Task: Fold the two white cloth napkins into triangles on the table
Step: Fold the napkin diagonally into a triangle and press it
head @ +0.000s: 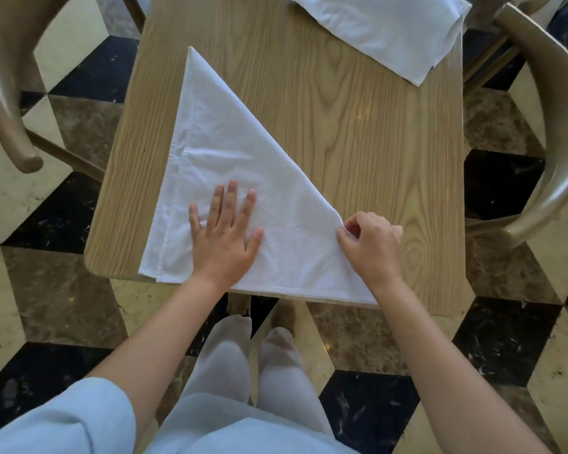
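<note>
A white cloth napkin point(217, 149) lies on the wooden table point(358, 132), folded into a large triangle whose tip points to the far left and whose base runs along the near edge. My left hand point(225, 234) rests flat on it with fingers spread, near the lower middle. My right hand point(371, 244) pinches the folded diagonal edge near the triangle's right corner. A second white napkin point(387, 31) lies at the far right of the table, folded into a rough rectangle and partly cut off by the frame.
Two wooden chairs with curved arms flank the table, one at the left point(4, 93) and one at the right point(558, 126). The floor is checkered in black, cream and brown marble. My legs stand close to the table's near edge.
</note>
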`<control>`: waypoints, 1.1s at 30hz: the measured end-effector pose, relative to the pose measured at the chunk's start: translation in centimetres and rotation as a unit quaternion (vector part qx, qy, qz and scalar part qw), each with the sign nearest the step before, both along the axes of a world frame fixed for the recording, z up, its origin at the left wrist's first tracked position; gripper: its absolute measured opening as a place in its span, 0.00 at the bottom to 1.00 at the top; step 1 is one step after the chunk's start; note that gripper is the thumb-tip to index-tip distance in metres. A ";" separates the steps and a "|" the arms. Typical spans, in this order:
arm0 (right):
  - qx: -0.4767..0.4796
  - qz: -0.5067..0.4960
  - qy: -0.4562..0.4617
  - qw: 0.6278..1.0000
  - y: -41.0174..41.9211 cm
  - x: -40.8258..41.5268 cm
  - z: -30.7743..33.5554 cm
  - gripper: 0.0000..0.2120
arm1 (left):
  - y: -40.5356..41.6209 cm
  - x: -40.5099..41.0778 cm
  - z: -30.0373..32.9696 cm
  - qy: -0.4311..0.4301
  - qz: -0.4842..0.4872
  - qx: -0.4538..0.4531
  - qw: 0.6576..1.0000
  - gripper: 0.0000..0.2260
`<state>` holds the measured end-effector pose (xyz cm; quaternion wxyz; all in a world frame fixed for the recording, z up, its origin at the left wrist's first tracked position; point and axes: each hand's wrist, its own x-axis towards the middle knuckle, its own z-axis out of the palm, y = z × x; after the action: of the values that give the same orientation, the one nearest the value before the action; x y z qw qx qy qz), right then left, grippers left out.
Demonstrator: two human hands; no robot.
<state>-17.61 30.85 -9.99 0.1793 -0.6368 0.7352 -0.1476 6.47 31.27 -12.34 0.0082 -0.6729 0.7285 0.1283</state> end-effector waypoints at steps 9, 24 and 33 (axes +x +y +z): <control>-0.027 -0.024 0.019 0.999 -4.6 -0.3 0.2 0.06 | -5.4 -0.8 0.2 0.011 0.011 -0.008 1.000 0.28; -0.121 -0.058 0.092 0.987 0.4 1.4 -2.5 0.19 | -0.2 7.2 4.0 0.072 0.293 -0.042 0.952 0.11; -0.123 -0.058 0.090 0.987 0.4 1.5 -2.5 0.18 | -0.6 7.7 4.9 -0.032 0.268 -0.019 0.963 0.20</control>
<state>-16.07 31.22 -12.45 0.0241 -0.6212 0.7600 -0.1893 14.19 30.70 -7.49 -0.0159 -0.8471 0.5233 0.0908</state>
